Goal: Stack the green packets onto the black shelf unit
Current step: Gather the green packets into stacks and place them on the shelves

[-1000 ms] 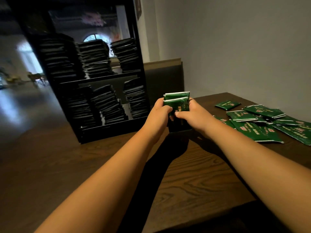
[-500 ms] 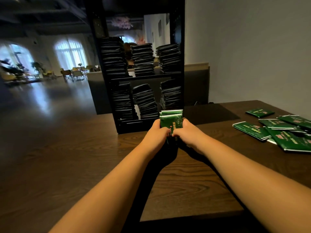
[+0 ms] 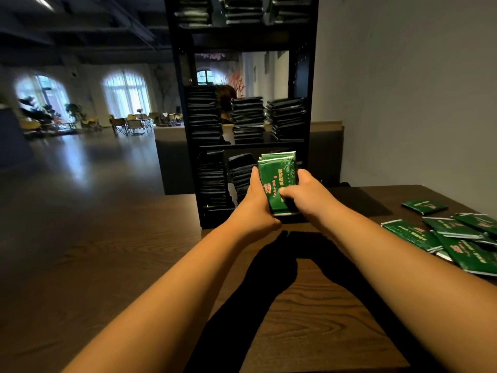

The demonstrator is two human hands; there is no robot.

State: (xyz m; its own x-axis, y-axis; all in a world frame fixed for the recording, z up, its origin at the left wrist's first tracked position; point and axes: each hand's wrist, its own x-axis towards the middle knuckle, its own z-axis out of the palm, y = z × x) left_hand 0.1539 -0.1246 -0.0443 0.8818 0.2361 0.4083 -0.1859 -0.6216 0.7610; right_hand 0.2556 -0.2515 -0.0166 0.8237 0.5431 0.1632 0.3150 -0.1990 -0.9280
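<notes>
Raised and brought closer to the black shelf unit (image 3: 309, 76) since 0.5 s ago, now right in front of its lowest tier: bundle of green packets (image 3: 278, 181), upright, clamped between left hand (image 3: 255, 208) and right hand (image 3: 306, 195), fingers (image 3: 286, 193) of both curled round its edges. Probably about to go onto the tier's right side, hidden behind the bundle. Leaves more loose packets (image 3: 457, 238) on the table (image 3: 134, 278), well apart.

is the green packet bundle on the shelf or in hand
In hand: left hand and right hand grip the packet bundle in front of the black shelf unit.
</notes>
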